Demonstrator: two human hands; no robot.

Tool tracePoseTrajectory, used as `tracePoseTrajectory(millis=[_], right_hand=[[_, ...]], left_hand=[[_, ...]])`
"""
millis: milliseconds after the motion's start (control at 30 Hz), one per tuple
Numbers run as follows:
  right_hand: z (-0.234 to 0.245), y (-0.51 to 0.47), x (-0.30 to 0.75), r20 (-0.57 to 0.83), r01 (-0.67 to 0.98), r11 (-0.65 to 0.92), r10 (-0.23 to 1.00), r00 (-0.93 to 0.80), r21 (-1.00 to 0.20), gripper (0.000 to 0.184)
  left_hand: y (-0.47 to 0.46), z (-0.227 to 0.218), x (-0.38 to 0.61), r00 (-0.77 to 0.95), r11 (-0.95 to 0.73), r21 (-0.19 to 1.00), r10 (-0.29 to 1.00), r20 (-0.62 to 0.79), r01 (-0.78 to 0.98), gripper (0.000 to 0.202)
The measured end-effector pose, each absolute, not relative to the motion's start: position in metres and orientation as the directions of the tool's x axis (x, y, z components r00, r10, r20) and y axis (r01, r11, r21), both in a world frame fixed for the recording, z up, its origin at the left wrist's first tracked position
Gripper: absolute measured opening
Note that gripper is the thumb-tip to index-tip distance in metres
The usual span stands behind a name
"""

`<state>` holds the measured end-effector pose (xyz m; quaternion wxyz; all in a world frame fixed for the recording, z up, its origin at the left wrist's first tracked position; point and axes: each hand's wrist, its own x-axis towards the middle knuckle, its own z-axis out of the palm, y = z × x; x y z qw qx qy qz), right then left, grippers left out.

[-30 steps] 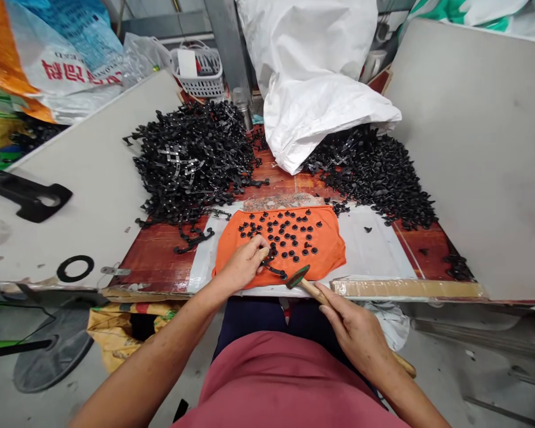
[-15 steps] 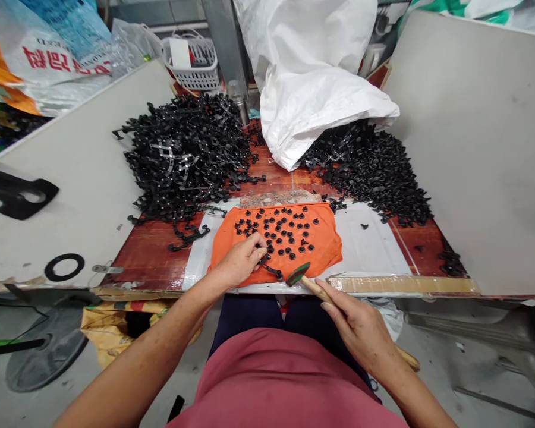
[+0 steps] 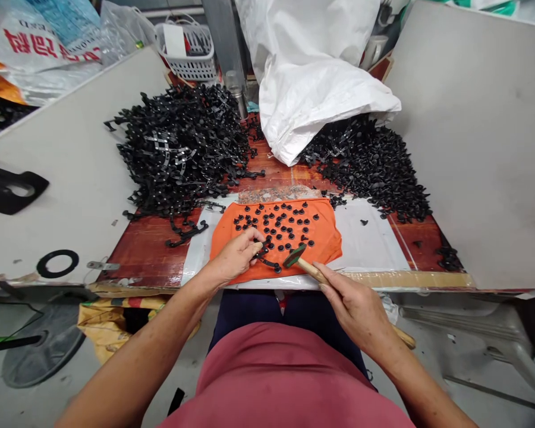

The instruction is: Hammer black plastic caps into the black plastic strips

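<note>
"Toward the near middle, what is lying between the left hand (image 3: 234,257) and the right hand (image 3: 356,306)?"

"One slim curved black strip (image 3: 267,261), round-knobbed at its end, plastic by the look of it. It is lying over the near part of a smooth orange cloth (image 3: 223,241), just right of the left hand, the nearer of the two."

"Long axis?"

"Running from the left fingertips toward near right. The knobbed end is pointing away from the left hand, toward the right hand's side."

"Left hand, condition?"

"Thumb and fingers are pinching the strip's far-left portion; the fingertips are hiding the exact hold."

"Right hand, condition?"

"Fingers are wrapping one hammer (image 3: 311,270), pale wooden handle, dark green head. The handle is slanting from near right to far left. The head is standing just right of the knobbed end and slightly farther, apart from it. Whether it is touching the cloth, cannot tell."

"Governing relation, in your judgement?"

"Head to knob: a narrow gap, each hand controlling one side."

"Surroundings?"

"Small round black studs (image 3: 316,217), stemmed, are dotting the cloth, mostly beyond the strip. Far left, a large heap of black strips (image 3: 182,154) is standing. Far right, a heap of small black pieces (image 3: 378,172) is spreading, a white sack (image 3: 321,89) overlapping its left side."
</note>
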<state>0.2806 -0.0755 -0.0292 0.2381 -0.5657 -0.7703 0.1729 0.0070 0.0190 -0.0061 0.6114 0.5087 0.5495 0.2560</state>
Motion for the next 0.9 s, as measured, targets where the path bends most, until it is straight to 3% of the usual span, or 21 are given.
tracePoseTrajectory(millis=[300,533,700,833,900], right_hand=[[-0.034,-0.084,0.281,0.111,0.784,0.236,0.971,-0.211,-0.575,0.044],[-0.011,-0.066,0.277,0.230,0.795,0.328,0.943,-0.241,-0.510,0.046],[0.005,-0.048,0.255,0.332,0.850,0.380,0.906,-0.263,-0.365,0.050],[0.001,-0.042,0.243,0.241,0.923,0.357,0.917,-0.318,-0.143,0.049],[0.001,-0.042,0.242,0.246,0.931,0.341,0.921,-0.303,-0.128,0.050]], left_hand=[[0.021,-0.018,0.007,0.261,0.187,0.890,0.913,-0.313,0.416,0.011],[0.025,-0.024,0.004,0.245,0.054,0.826,0.943,-0.228,0.561,0.007],[0.025,-0.027,0.002,0.261,0.035,0.832,0.942,-0.213,0.554,0.008],[0.024,-0.030,0.001,0.246,0.035,0.828,0.947,-0.207,0.560,0.010],[0.024,-0.031,0.002,0.244,0.039,0.814,0.945,-0.219,0.579,0.012]])
